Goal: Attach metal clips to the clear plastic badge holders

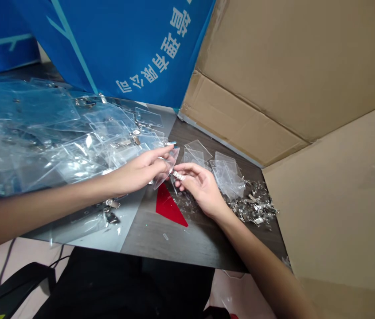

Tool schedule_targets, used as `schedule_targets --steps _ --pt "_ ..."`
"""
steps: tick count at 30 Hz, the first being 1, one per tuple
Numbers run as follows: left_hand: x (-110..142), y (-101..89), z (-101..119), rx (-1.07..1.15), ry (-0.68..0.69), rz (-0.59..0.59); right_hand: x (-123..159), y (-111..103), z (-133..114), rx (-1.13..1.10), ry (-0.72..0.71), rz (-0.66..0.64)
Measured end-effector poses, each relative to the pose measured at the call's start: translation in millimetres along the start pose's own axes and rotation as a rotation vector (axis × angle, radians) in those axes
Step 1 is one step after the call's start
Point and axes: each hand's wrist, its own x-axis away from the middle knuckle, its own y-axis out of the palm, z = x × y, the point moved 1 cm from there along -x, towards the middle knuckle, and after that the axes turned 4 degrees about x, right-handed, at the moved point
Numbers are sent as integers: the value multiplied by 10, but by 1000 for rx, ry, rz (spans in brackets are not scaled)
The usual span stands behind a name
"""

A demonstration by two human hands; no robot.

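Between two hands (137, 172), one clear badge holder (170, 163)

- The left forearm (41, 215) reaches in from the left edge, nearly level, angling slightly upward toward the middle of the view.
- The left hand (142, 170) is turned on its side, with the left fingers (164, 153) extended and close together, pointing right.
- The right forearm (260, 252) rises from the lower right corner, bare, to a bent wrist.
- The right hand (199, 186) curls inward, with the right fingertips (182, 168) pinched, just beside the left hand.
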Motion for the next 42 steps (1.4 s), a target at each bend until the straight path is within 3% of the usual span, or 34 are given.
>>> schedule_targets --steps 4,8,13,20,29,33,37,42 --pt "3 -16 -35 -57 42 -16 7 -10 -1 8 -36 83" --pt "-2 -17 -66 -62 76 -36 3 -15 -6 -119 11 179" --pt "12 -5 -42 -64 47 -31 -1 12 -60 -344 102 195" --pt "37 16 -38 -72 14 -47 46 59 -142 -486 123 219" --pt "13 22 -92 -52 30 -18 54 39 -134 -444 165 169" --pt "23 15 -110 -47 61 -5 56 29 -127 -407 164 209" --pt "47 12 -108 -33 101 -11 52 13 -83 -307 131 244" --pt "71 33 -93 -75 155 -9 26 17 -41 -190 55 177"
